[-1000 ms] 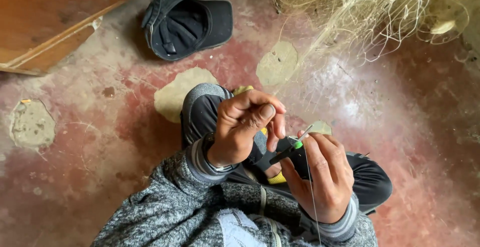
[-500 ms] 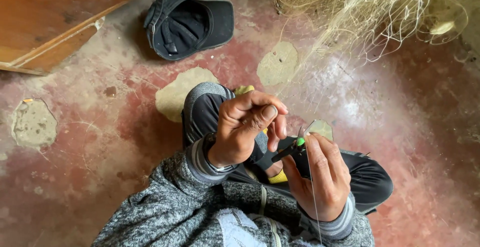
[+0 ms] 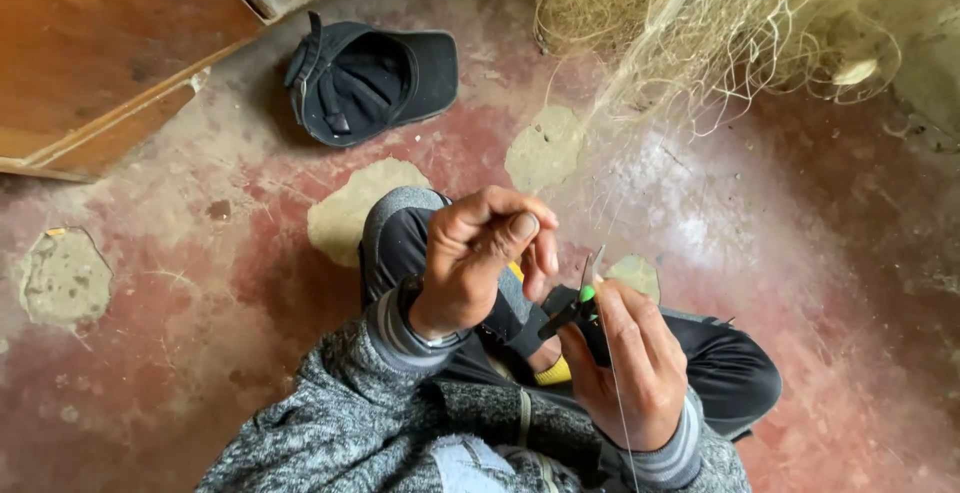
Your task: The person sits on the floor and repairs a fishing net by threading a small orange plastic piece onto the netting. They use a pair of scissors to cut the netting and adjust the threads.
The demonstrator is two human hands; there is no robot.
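Over my lap, left hand (image 3: pixel 470 258) has drawn closer, grip pinching fine net thread (image 3: pixel 612 393); right hand (image 3: pixel 630 363) stays clamped on the green-tipped tool (image 3: pixel 580 305).

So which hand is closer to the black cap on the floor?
Left. The left hand is just below and right of the black cap, with bare floor between. The right hand sits lower and farther right.

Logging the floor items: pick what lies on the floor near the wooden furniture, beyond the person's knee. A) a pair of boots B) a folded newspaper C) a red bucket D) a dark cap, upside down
D: a dark cap lies upturned on the worn red floor, beside the wooden furniture.
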